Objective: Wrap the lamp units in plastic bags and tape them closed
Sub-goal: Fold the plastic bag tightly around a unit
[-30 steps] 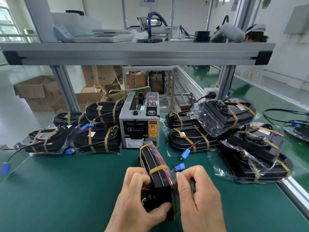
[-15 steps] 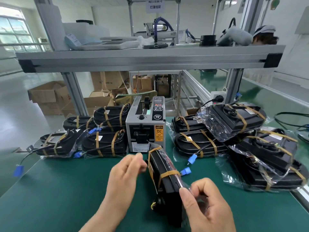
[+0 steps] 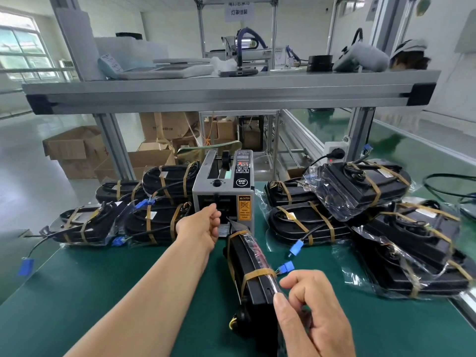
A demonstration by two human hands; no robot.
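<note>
Since half a second ago the left hand [image 3: 202, 229] has left the lamp unit [image 3: 251, 266] and stretched forward over the green mat [image 3: 103, 292] to the front of the tape dispenser [image 3: 226, 191]. Its fingers [image 3: 215, 220] are curled in toward the palm with the thumb on top, and the tips sit right at the dispenser's outlet slot. The hand covers the slot, so it cannot be told whether the fingers hold a strip of tape.

The right hand [image 3: 311, 320] has stayed at the near end of the lamp unit. Its thumb [image 3: 279, 302] lies along the unit's right edge and the forefinger is bent over just beside it. Between them they pinch the loose clear plastic bag [image 3: 260, 256] against the unit, while the other fingers are curled under.

The lamp unit is black and long and stands on its edge on the mat, just in front of the dispenser and reaching back to the right hand. The bag is wrapped round it, and two bands of brown tape [image 3: 257, 273] cross it, one near the far end and one near the middle. A blue connector [image 3: 287, 266] on a short wire sticks out on its right side, just above the right forefinger.

Wrapped and taped lamp units are piled left [image 3: 154, 222] and right [image 3: 360, 194] of the dispenser.
</note>
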